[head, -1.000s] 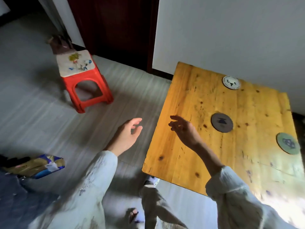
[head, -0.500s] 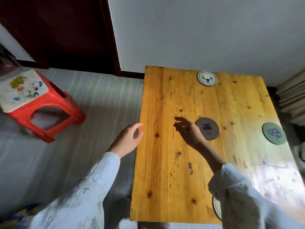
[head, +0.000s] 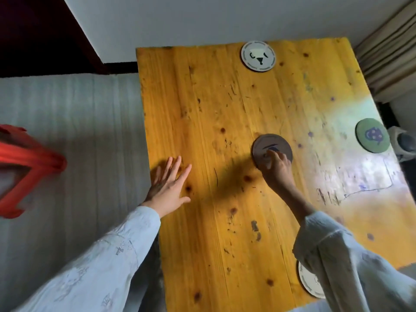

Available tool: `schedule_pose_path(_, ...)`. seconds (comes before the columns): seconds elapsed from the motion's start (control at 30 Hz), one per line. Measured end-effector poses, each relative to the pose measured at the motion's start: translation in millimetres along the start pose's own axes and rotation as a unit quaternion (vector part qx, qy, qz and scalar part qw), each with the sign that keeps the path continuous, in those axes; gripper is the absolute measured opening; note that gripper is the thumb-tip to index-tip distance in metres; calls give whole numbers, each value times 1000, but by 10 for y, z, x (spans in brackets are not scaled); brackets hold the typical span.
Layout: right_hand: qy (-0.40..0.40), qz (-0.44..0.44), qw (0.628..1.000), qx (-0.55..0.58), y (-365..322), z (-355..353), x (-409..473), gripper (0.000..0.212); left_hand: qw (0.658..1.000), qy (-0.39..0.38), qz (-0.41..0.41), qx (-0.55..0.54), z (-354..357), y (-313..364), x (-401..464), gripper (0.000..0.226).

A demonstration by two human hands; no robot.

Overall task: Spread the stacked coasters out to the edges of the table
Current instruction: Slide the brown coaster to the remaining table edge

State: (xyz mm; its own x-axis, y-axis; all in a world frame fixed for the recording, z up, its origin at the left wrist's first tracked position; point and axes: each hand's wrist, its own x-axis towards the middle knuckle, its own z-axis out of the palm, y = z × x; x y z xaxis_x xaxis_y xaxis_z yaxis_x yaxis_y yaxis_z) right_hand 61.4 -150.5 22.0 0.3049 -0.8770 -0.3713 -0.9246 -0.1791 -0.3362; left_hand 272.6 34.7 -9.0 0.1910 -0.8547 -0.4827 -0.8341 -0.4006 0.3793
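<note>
A dark brown round coaster [head: 269,145] lies in the middle of the yellow wooden table [head: 202,109]. My right hand [head: 278,168] has its fingertips on the coaster's near edge; whether it grips it I cannot tell. My left hand [head: 170,185] lies flat with fingers spread at the table's left edge, holding nothing. A white coaster [head: 258,55] sits at the far edge. A green coaster [head: 372,135] sits at the right edge. Another white coaster [head: 309,281] lies at the near edge, partly hidden under my right sleeve.
A red plastic stool [head: 24,163] stands on the grey floor to the left. A white wall runs behind the table, with a dark doorway [head: 33,34] at the upper left. Curtain folds [head: 389,52] hang at the upper right.
My right hand has reached forward onto the brown coaster. My left hand has come from beside the table onto its left edge, fingers spread. The view has swung over the table.
</note>
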Motion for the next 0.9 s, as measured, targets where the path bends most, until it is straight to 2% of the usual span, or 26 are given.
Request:
schedule_pose_path(0.1, -6, 34, 999, -9, 61, 23, 185, 64, 998, -21, 3, 51, 44, -67, 127, 105)
schedule_pose_path(0.27, -17, 77, 997, -27, 60, 29, 457, 94, 996, -22, -12, 86, 81, -62, 166, 110)
schedule_pose_path(0.5, -8, 49, 998, -49, 70, 78, 521, 99, 996, -26, -23, 81, 58, -45, 171, 109)
schedule_pose_path(0.67, -32, -30, 994, -97, -74, 256, 335, 99, 997, -24, -26, 75, 52, -40, 165, 110)
schedule_pose_path(0.8, -58, -159, 977, -127, -274, 439, 107, 94, 997, -21, -26, 64, 50, -45, 160, 109)
schedule_pose_path(0.9, -95, -244, 961, -87, -386, 516, -31, 80, 998, -15, -26, 52, 46, -42, 147, 107)
